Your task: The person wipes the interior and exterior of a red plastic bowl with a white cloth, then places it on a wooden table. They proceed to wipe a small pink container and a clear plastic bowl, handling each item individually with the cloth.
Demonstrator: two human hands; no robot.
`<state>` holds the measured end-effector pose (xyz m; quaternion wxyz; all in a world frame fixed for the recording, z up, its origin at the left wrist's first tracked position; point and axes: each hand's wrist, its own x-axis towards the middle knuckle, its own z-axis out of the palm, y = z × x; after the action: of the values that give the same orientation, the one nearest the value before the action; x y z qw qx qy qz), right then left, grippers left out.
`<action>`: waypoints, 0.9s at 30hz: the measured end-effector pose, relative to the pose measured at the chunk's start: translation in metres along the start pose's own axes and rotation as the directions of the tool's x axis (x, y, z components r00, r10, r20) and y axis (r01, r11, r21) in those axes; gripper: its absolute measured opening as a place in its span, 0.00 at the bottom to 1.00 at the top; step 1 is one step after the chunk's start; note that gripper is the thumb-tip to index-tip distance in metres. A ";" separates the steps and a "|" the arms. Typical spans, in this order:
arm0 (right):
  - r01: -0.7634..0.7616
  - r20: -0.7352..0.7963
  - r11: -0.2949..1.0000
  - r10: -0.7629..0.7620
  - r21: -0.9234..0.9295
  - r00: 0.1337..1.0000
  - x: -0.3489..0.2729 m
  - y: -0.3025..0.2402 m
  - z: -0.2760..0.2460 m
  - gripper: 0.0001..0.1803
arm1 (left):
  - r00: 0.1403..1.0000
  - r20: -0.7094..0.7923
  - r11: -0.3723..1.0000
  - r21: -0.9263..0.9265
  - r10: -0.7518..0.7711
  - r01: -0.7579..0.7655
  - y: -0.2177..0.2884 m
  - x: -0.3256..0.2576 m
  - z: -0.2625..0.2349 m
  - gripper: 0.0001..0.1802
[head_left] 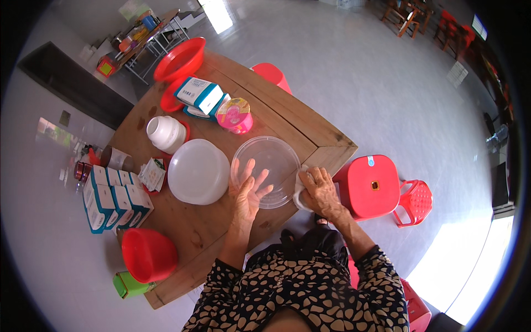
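A clear, round plastic lid [271, 152] is in front of me, over the table's near right edge. My left hand [246, 193] overlaps its lower left part with fingers stretched apart; whether they are in front of or behind the clear plastic I cannot tell. At the lid's right rim, my right hand [319, 191] presses a folded white cloth [301, 195], its fingers bent round the cloth. Just left of the lid sits a whitish round plastic container or lid [198, 171].
The wooden table [193, 229] holds white-and-teal boxes [200, 95], a pink tub [235, 117], white stacked bowls [166, 134], red basins [181, 60] and a red bucket [146, 254]. More boxes [113, 202] stand left. A red stool [369, 185] stands close by my right arm.
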<state>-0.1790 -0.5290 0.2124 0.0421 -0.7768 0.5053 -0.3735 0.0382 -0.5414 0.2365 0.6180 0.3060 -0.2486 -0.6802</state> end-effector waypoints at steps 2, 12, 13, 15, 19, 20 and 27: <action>-0.101 0.146 0.980 0.077 0.169 0.986 0.003 0.015 -0.013 0.21 | 0.999 -0.012 0.999 -0.001 -0.045 0.045 -0.005 -0.001 -0.002 0.42; -0.140 -0.128 0.953 0.108 -0.270 0.986 0.070 -0.001 0.033 0.24 | 0.981 -0.086 0.984 -0.018 -0.176 0.175 -0.015 0.005 0.004 0.44; -0.125 -0.039 0.968 0.119 -0.217 0.992 0.059 -0.010 0.038 0.26 | 0.980 -0.093 0.984 -0.021 -0.178 0.177 -0.016 0.006 0.003 0.44; -0.065 -0.008 0.991 0.064 -0.114 0.998 0.045 -0.038 0.020 0.26 | 0.980 -0.094 0.984 -0.032 -0.177 0.175 -0.016 0.005 0.000 0.44; 0.022 0.091 0.999 -0.026 0.045 0.996 0.013 -0.052 0.005 0.27 | 0.984 -0.070 0.985 -0.069 -0.166 0.161 -0.018 0.007 -0.004 0.44; 0.041 0.052 0.995 -0.045 0.090 0.998 0.008 -0.046 0.007 0.25 | 0.983 -0.076 0.984 -0.066 -0.170 0.165 -0.019 0.006 -0.003 0.44; -0.122 -0.055 0.992 0.121 -0.018 0.991 0.034 -0.028 0.013 0.21 | 0.976 -0.083 0.979 -0.048 -0.202 0.198 -0.013 0.004 -0.001 0.43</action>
<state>-0.1423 -0.5466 0.2336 0.0431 -0.7348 0.5564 -0.3854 0.0297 -0.5442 0.2255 0.5625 0.3466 -0.1760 -0.7297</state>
